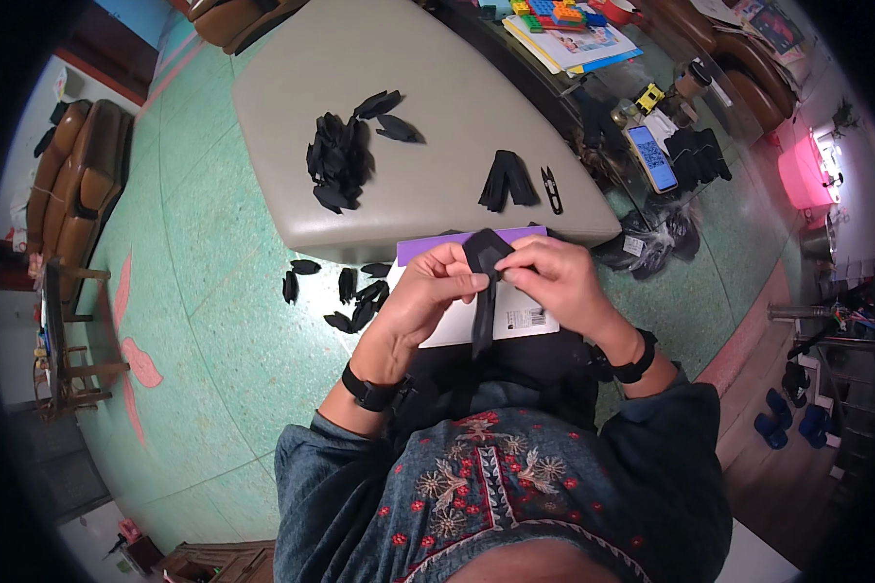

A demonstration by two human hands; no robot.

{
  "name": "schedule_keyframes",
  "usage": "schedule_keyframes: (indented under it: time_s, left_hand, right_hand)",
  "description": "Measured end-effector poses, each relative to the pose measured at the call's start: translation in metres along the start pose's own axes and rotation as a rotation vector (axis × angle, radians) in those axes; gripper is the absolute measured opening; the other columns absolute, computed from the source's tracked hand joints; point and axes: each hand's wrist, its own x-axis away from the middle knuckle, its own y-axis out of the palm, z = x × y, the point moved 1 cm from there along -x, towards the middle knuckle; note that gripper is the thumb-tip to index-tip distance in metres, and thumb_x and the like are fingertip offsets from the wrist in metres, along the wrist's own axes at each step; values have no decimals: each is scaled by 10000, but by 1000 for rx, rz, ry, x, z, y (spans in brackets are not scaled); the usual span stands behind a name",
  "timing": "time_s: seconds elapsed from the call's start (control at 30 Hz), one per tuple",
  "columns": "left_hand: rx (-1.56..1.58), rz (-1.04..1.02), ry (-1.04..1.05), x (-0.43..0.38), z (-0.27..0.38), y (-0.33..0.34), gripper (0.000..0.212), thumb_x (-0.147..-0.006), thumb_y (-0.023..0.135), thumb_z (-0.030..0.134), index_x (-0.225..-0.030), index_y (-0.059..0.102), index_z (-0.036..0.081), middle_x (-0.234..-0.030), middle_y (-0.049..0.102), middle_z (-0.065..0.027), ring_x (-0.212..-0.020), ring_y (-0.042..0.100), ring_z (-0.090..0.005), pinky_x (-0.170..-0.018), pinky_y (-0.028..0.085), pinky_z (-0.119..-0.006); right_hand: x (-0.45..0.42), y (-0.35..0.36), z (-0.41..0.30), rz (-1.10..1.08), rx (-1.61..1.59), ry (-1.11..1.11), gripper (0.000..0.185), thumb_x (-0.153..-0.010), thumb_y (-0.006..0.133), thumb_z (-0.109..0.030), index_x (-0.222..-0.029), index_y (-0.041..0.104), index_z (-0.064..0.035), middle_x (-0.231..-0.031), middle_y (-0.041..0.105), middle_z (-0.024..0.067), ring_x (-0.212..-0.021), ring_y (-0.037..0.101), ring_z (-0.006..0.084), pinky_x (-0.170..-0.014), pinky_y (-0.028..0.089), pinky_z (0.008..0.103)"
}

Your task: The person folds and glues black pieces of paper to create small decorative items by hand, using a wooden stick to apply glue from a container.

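Observation:
Between the fingertips of my left hand (445,280) and my right hand (550,273) is a strip of black fabric (485,310), folded to a point at its top, its tail hanging down. Both hands pinch it near the fold. Under them, on my lap, lies a white and purple board or book (448,328). On the beige padded bench (423,87) rest a pile of folded black fabric pieces (335,160), a bunch of black strips (508,181) and black thread snips (551,191).
Several folded black pieces (363,310) lie on the green floor (211,350) left of my lap. A glass-topped table at the right holds a phone (652,159), papers (576,44) and toy bricks (554,13). Plastic-wrapped dark items (652,244) sit beside the bench.

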Motion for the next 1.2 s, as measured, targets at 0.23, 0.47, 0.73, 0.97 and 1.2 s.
schedule_keyframes:
  time_s: [0.23,0.47,0.73,0.97,1.2]
  left_hand:
    - [-398,147,290,-1,-7,12,192,-813,608,-73,-931,485,14,-811,569,-31,-726,576,-95,-639,500,-213]
    - [-761,235,395,5,-16,15,249,-781,735,103,-919,557,-3,-750,596,-19,-671,576,-70,-589,458,-208]
    - [-719,216,436,6,-14,15,143,-837,658,55,-938,590,-20,-783,616,-23,-707,589,-73,-609,470,-213]
    - [-506,173,301,6,-8,10,117,-850,640,65,-930,588,-3,-783,606,-11,-698,565,-73,-613,454,-208]
    - [-154,185,295,-5,-16,10,65,-859,618,76,-878,585,24,-762,580,3,-646,533,-81,-591,453,-224]
  right_hand:
    - [10,20,1,199,72,301,125,-798,680,-46,-821,591,39,-714,603,28,-625,518,57,-555,426,218]
    - [20,30,29,211,-229,373,181,-845,649,-144,-820,588,24,-645,579,18,-591,497,47,-526,418,221]
    - [18,28,26,205,-227,391,178,-850,648,-150,-872,598,20,-665,565,-4,-614,480,42,-545,409,212]
    - [18,26,21,137,-449,396,118,-874,605,-101,-897,562,6,-855,604,37,-759,538,54,-654,444,200]
    - [15,32,20,31,-1009,543,90,-880,563,-52,-944,544,9,-894,618,65,-841,581,100,-727,468,227]
